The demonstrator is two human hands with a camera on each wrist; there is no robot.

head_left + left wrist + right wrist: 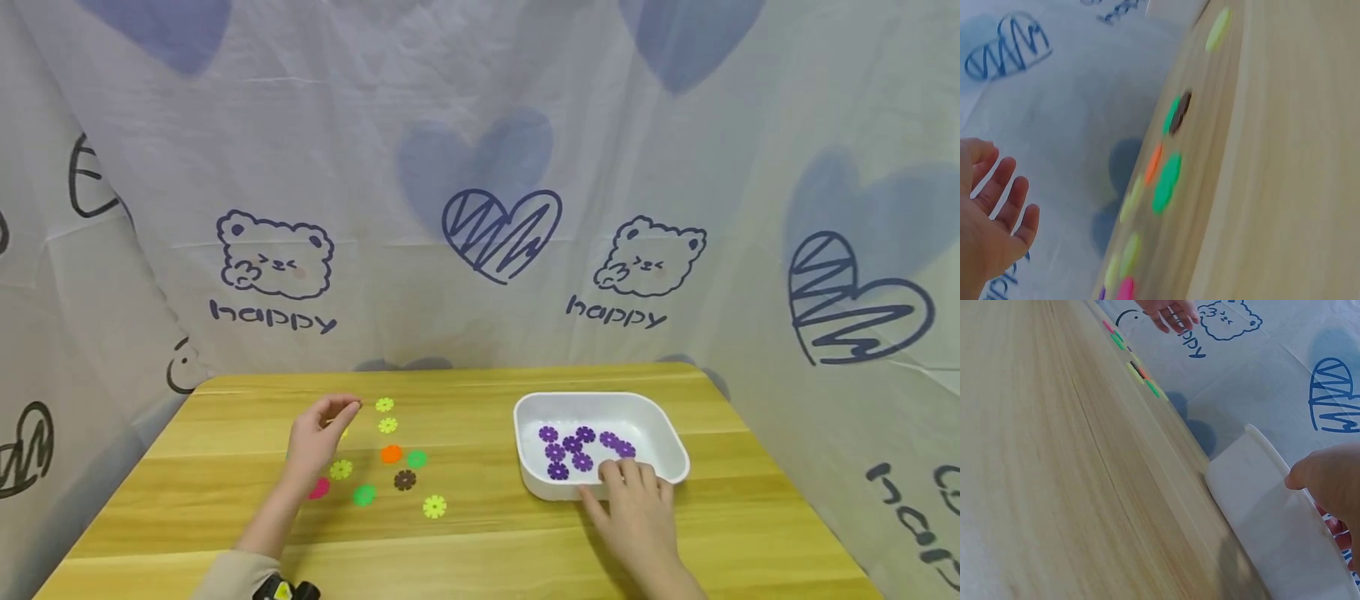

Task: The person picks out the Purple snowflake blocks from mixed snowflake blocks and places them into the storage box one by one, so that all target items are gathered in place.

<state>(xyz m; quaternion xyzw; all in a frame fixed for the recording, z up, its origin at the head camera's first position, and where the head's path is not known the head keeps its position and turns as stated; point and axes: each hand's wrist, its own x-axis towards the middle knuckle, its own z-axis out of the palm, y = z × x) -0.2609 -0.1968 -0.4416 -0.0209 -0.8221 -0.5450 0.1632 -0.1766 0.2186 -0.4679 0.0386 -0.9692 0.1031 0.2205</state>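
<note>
My left hand hovers above the left part of the table, thumb and index finger close together. In the left wrist view its other fingers are loosely bent, and I see no piece in it. Below lie snowflake-shaped plastic discs: an orange disc, a brown disc, a pink disc, and several green and yellow ones. My right hand grips the near rim of a white plastic box, thumb outside the wall and fingers inside. Several purple discs lie on the box's floor.
The wooden table bears the loose discs on the left and the box on the right. A white curtain printed with hearts and bears hangs behind and beside it. A dark wrist device sits at the left sleeve.
</note>
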